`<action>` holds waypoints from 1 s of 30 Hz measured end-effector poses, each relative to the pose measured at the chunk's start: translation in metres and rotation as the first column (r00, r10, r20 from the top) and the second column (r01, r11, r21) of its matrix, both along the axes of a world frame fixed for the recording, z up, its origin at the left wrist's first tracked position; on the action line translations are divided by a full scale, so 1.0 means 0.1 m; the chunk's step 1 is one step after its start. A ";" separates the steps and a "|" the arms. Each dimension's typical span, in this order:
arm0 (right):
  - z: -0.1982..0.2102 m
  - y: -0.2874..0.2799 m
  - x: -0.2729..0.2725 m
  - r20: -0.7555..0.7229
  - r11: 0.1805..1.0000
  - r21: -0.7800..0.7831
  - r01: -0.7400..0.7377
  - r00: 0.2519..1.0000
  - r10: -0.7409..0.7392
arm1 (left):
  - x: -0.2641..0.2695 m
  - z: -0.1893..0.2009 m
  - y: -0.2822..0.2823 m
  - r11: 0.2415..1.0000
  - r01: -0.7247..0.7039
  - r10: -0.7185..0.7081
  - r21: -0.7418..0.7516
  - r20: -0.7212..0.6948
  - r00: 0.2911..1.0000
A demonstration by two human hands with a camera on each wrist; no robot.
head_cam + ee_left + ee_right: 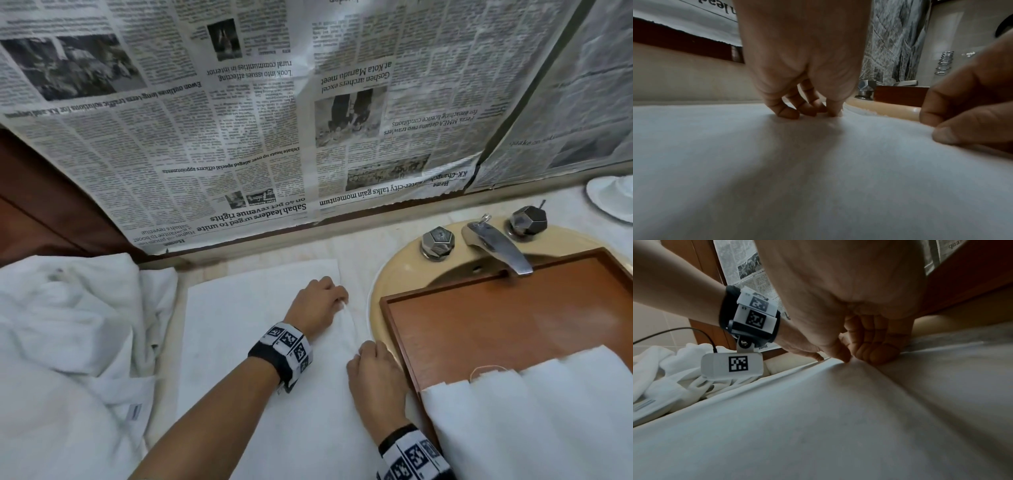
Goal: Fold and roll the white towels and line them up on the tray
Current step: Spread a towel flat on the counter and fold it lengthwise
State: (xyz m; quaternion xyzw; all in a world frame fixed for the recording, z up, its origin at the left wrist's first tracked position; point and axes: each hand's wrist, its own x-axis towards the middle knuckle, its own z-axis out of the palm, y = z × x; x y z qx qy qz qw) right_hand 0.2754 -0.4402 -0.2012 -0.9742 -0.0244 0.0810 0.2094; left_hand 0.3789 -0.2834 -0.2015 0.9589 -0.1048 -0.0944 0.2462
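Towel (239, 342) spread flat on worktop (356, 267), left of tray (479, 318) bearing rolled towels (534, 411). Left hand (317, 301) and right hand (375, 380) apart, each pinching towel's right edge. Crumpled towel heap (68, 342) at far left.
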 end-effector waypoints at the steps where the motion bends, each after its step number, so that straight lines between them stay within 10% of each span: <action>1: 0.04 0.00 0.01 0.019 0.999 0.040 0.010 1.000 -0.011 | -0.02 0.00 0.00 1.000 -0.004 0.004 0.012 0.002 1.000; 19: 0.40 -0.14 0.05 -0.091 0.967 0.197 0.164 0.985 -0.149 | -0.09 0.23 -0.04 0.935 -0.270 0.278 -0.228 0.005 0.961; 30: 1.21 1.05 -0.33 0.045 0.938 0.262 -0.227 0.974 0.223 | -0.93 0.59 1.33 0.682 -0.436 0.590 -0.587 0.091 0.802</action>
